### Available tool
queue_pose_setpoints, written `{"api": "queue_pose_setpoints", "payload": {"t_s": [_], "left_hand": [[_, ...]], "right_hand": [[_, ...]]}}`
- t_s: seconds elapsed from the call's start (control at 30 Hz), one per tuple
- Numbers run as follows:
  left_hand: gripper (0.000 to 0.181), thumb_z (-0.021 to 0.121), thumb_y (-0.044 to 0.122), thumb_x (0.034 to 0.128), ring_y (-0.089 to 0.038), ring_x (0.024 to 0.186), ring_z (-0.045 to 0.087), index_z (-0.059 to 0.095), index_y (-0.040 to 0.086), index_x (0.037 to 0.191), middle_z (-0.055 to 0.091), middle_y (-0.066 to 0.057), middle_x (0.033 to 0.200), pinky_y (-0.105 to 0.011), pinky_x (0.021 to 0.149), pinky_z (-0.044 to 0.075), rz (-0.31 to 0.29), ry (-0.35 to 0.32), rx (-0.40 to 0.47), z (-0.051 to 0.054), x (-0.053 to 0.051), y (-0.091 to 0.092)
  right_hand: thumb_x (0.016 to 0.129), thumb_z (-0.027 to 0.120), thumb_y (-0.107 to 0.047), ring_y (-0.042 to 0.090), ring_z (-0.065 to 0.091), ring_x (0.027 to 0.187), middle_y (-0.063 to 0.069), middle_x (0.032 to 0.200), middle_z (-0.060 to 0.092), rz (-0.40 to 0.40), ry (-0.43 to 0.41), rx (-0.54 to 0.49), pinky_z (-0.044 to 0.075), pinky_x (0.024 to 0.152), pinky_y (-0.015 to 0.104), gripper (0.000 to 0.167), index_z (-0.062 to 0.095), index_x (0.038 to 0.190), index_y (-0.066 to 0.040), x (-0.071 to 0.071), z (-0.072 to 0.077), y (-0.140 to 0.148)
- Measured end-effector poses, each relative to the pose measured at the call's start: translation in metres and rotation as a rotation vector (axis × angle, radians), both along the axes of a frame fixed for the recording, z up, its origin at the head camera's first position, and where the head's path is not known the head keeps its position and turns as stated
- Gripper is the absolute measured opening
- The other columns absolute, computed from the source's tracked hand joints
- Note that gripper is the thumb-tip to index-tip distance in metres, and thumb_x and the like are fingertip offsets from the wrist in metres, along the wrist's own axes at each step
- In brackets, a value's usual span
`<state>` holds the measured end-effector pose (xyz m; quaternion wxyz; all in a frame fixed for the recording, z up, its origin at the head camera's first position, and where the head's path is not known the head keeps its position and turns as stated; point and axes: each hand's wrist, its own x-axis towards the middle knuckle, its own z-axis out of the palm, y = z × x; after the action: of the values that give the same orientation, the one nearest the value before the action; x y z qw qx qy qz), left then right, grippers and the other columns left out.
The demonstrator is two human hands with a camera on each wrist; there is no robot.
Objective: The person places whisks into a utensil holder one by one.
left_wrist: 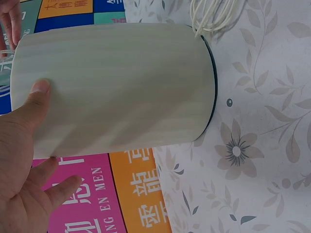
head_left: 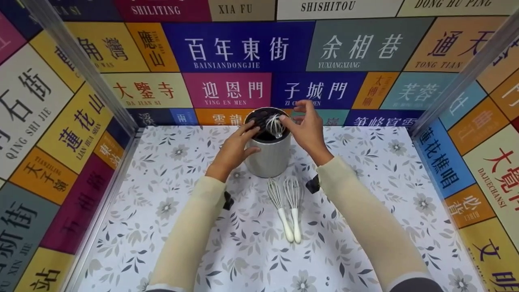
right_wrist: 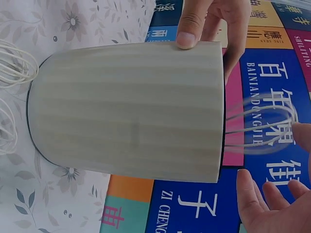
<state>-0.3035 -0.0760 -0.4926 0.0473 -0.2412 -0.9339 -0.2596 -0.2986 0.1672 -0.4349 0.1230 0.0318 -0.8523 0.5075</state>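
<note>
A pale grey-white cylindrical canister (head_left: pixel 268 158) stands upright on the table, its inside dark. My left hand (head_left: pixel 233 152) grips it near the rim, the thumb on the outer wall in the left wrist view and fingers over the rim in the head view. A whisk (head_left: pixel 275 125) sticks out of the canister with its wire head upward; its handle is hidden inside. My right hand (head_left: pixel 310 129) is at this wire head, a fingertip touching its top and the other fingers spread. Two whisks with white handles, a left one (head_left: pixel 286 227) and a right one (head_left: pixel 296 227), lie side by side in front of the canister.
The table (head_left: pixel 170 247) has a white cloth with grey flowers and leaves. Colourful panels with printed characters (head_left: pixel 239 48) stand behind and on both sides. Clear upright edges mark the left (head_left: pixel 93 77) and right (head_left: pixel 458 77) corners.
</note>
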Motion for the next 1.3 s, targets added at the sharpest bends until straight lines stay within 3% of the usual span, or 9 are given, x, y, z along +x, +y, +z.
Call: {"api": "queue_pose_setpoints", "payload": {"t_s": [0.37, 0.53, 0.67, 0.83, 1.03, 1.3], "left_hand": [[0.067, 0.073, 0.034, 0.0938, -0.033, 0.143, 0.048, 0.049, 0.018, 0.154, 0.034, -0.003, 0.166, -0.046, 0.117, 0.043, -0.02, 0.017, 0.016, 0.001, 0.001, -0.001], [0.067, 0.073, 0.035, 0.0938, -0.032, 0.144, 0.047, 0.049, 0.017, 0.153, 0.035, -0.004, 0.166, -0.045, 0.117, 0.043, -0.027, 0.026, 0.022, 0.001, 0.0, -0.002], [0.066, 0.073, 0.035, 0.0941, -0.032, 0.144, 0.047, 0.049, 0.017, 0.153, 0.035, -0.004, 0.166, -0.045, 0.118, 0.042, -0.03, 0.028, 0.02, 0.0, 0.0, -0.002], [0.066, 0.072, 0.035, 0.0946, -0.032, 0.145, 0.047, 0.049, 0.018, 0.154, 0.035, -0.004, 0.166, -0.045, 0.118, 0.041, -0.028, 0.019, 0.013, 0.0, 0.0, -0.002], [0.066, 0.073, 0.035, 0.0937, -0.031, 0.145, 0.046, 0.049, 0.017, 0.153, 0.034, -0.004, 0.166, -0.044, 0.118, 0.041, -0.032, 0.018, 0.021, 0.0, -0.001, -0.002], [0.067, 0.074, 0.033, 0.0928, -0.032, 0.143, 0.049, 0.049, 0.018, 0.153, 0.035, -0.003, 0.166, -0.045, 0.117, 0.043, -0.029, 0.024, 0.025, -0.001, -0.001, -0.002]], "right_hand": [[0.093, 0.074, -0.044, 0.024, 0.069, 0.112, 0.005, 0.132, 0.063, 0.015, -0.004, -0.034, 0.057, 0.093, 0.045, 0.052, 0.053, 0.132, -0.017, 0.01, -0.004, 0.009], [0.095, 0.072, -0.041, 0.028, 0.069, 0.113, 0.007, 0.127, 0.066, 0.014, 0.007, -0.034, 0.057, 0.094, 0.045, 0.046, 0.055, 0.129, -0.015, 0.018, -0.01, 0.019], [0.096, 0.071, -0.039, 0.026, 0.07, 0.105, 0.009, 0.124, 0.068, 0.02, -0.027, -0.044, 0.06, 0.083, 0.04, 0.045, 0.055, 0.13, -0.015, 0.027, -0.018, 0.029], [0.094, 0.072, -0.044, 0.021, 0.072, 0.089, 0.006, 0.115, 0.07, 0.049, -0.112, -0.028, 0.061, 0.071, 0.031, 0.047, 0.055, 0.129, -0.017, 0.04, -0.03, 0.042], [0.093, 0.072, -0.051, 0.028, 0.071, 0.084, 0.008, 0.109, 0.069, 0.106, -0.205, 0.039, 0.063, 0.072, 0.036, 0.051, 0.054, 0.126, -0.017, 0.059, -0.051, 0.055], [0.091, 0.074, -0.051, 0.024, 0.072, 0.073, 0.009, 0.107, 0.07, 0.118, -0.283, 0.091, 0.06, 0.065, 0.036, 0.057, 0.052, 0.129, -0.015, 0.086, -0.081, 0.058]]}}
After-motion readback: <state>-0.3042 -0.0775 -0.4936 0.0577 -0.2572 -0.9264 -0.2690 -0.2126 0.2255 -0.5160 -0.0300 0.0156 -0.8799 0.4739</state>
